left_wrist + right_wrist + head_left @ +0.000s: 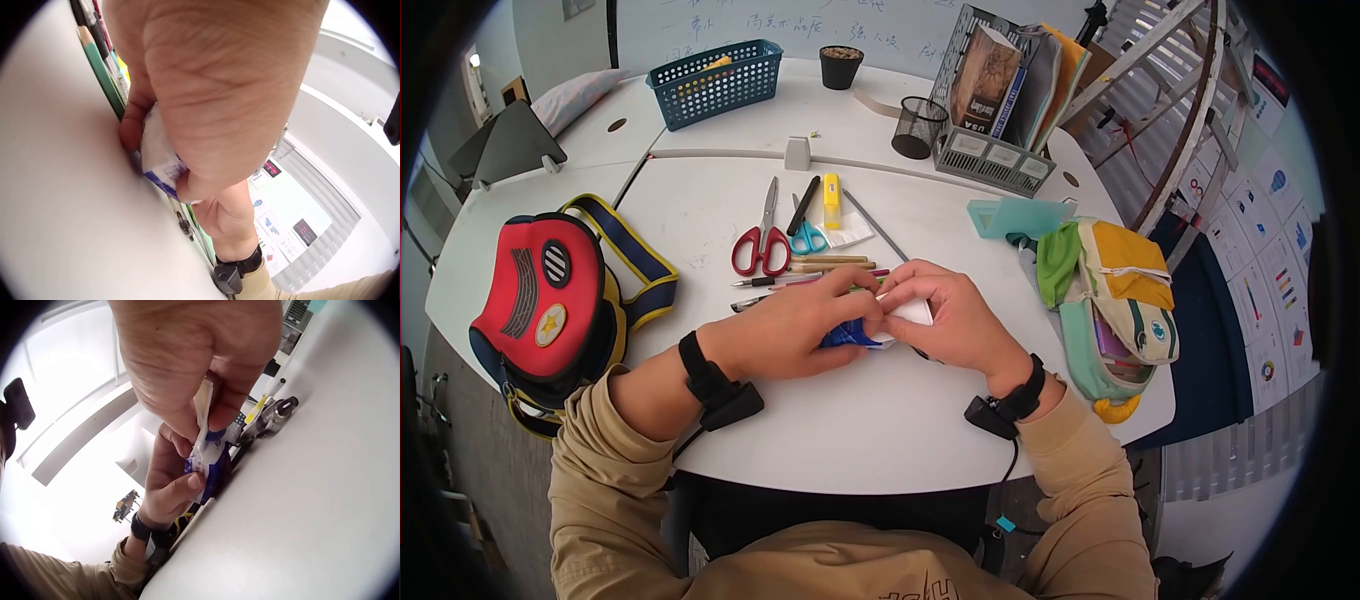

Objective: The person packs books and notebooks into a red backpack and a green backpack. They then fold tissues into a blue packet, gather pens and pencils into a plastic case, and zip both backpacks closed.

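Over the near middle of the table, my left hand (785, 328) grips a small soft blue-and-white packet (843, 334), which looks like a tissue pack. Its thumb lies along the near side, and the fingers cover much of the wrapper. My right hand (962, 318) meets it from the right, pinching a thin white sheet (203, 407) at the packet's end between thumb and fingers. In the right wrist view the blue-and-white wrapper (215, 467) hangs below that pinch, close over the table. Several pens and a green pencil (100, 69) lie just beyond the hands.
Red-handled scissors (766, 232), a yellow highlighter (832, 200) and a grey pencil (874, 222) lie farther back. A red bag (540, 300) stands left, a colourful pencil bag (1125, 290) right. Behind are a teal basket (718, 88), a mesh cup (918, 130) and a file rack (995, 160).
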Motion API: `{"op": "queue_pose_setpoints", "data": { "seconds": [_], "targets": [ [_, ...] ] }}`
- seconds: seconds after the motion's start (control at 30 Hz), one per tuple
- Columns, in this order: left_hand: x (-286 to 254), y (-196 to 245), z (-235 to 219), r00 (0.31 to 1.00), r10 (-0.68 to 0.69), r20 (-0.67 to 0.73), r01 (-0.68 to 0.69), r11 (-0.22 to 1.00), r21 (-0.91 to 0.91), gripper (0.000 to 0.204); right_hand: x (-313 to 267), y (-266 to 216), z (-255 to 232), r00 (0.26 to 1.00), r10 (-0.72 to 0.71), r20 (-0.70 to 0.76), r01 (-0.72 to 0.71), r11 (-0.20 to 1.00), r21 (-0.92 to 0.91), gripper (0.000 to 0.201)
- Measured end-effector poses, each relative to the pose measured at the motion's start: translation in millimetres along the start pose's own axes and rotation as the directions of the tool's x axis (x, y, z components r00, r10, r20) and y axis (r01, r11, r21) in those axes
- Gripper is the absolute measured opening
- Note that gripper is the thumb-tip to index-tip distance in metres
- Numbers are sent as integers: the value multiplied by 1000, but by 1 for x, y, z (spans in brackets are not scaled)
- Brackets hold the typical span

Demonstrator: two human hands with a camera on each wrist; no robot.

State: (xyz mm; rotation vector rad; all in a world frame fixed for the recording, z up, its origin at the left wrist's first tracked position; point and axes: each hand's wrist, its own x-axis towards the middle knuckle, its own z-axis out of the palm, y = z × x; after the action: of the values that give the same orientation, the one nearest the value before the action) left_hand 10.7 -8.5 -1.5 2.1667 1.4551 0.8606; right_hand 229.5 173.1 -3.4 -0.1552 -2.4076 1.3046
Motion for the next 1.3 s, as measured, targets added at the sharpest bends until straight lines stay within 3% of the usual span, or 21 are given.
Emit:
{"op": "queue_pose_setpoints", "data": {
  "seconds": [0.2, 0.3, 0.4, 0.5, 0.7, 0.8, 0.9, 1.0, 1.2, 1.3],
  "targets": [
    [0, -2, 3, 997, -74, -35, 71, 995, -70, 49, 0, -8, 0, 1000, 12, -16, -13, 997, -74, 15],
    [0, -4, 3, 998, -12, -62, 9, 999, -45, 49, -1, -4, -1, 1000, 6, -23, -7, 998, -60, 14],
    [1, -6, 4, 998, 13, -57, -16, 999, -48, 48, -2, -2, -2, 999, 18, 31, -17, 999, -35, 10],
    [1, -1, 2, 999, -6, -43, 3, 998, -60, 43, -2, -2, -3, 999, -36, 11, 37, 997, -72, 10],
    [2, 1, 1, 1000, -6, 12, 7, 999, -31, 27, 1, -13, -2, 999, -11, -37, 7, 994, -113, 20],
    [1, 0, 2, 1000, -4, 6, 4, 1000, -27, 28, 2, -7, 3, 995, -21, -101, 16, 999, -49, 21],
    [0, -2, 3, 1000, 2, -3, -2, 1000, -6, 28, 0, -3, -1, 991, 85, -99, -93, 993, -75, 18],
    [1, -3, 3, 1000, -6, 12, 6, 1000, -18, 27, -1, -1, -1, 992, 115, -52, -113, 992, 52, 15],
    [2, -3, 3, 1000, 15, 13, -15, 1000, -18, 32, -2, -4, -3, 980, 196, 29, -198, 974, 109, 15],
    [2, -2, 3, 1000, 19, 13, -19, 1000, -22, 33, -1, -4, -3, 987, 162, 9, -163, 985, 60, 14]
  ]
}}
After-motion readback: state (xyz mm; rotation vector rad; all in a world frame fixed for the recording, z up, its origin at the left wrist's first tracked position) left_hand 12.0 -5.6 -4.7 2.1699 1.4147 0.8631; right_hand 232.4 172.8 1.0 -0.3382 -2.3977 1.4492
